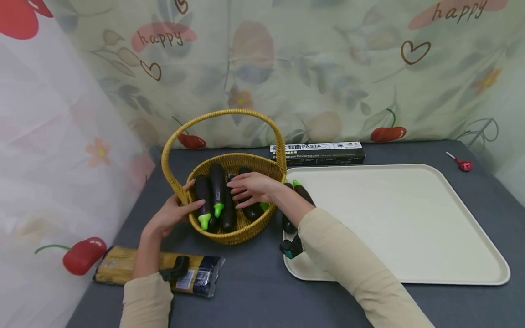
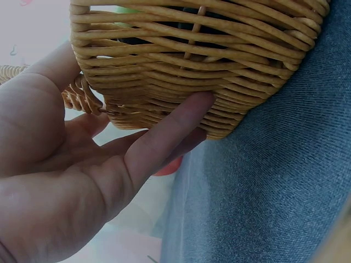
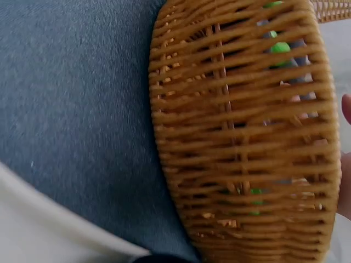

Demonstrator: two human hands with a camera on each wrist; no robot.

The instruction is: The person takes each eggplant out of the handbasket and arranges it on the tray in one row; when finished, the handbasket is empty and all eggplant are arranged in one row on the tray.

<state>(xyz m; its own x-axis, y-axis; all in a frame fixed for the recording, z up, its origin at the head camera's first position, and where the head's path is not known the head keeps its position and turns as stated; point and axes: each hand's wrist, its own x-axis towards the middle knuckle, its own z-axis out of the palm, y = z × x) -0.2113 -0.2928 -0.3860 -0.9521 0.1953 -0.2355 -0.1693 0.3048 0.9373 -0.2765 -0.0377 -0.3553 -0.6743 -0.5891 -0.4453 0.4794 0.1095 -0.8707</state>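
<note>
A yellow wicker basket (image 1: 235, 238) with a tall hoop handle holds several dark eggplants (image 1: 218, 182) with green stem ends. My left hand (image 1: 174, 213) grips the basket's left rim, its thumb over the rim against the leftmost eggplant (image 1: 203, 196). In the left wrist view, fingers (image 2: 164, 134) lie along the outer wicker wall. From the right, my right hand (image 1: 256, 186) reaches over the rim into the basket, fingers loosely extended above an eggplant (image 1: 251, 210). Whether they touch it is unclear. In the right wrist view, the basket wall (image 3: 247, 131) hides most of that hand.
A large white tray (image 1: 393, 223) stands right of the basket, with eggplants (image 1: 302, 192) at its left edge, partly behind my right arm. Behind is a black pasta box (image 1: 320, 155). A pasta packet (image 1: 205, 273) lies under my left forearm; a lollipop (image 1: 465, 166) lies far right.
</note>
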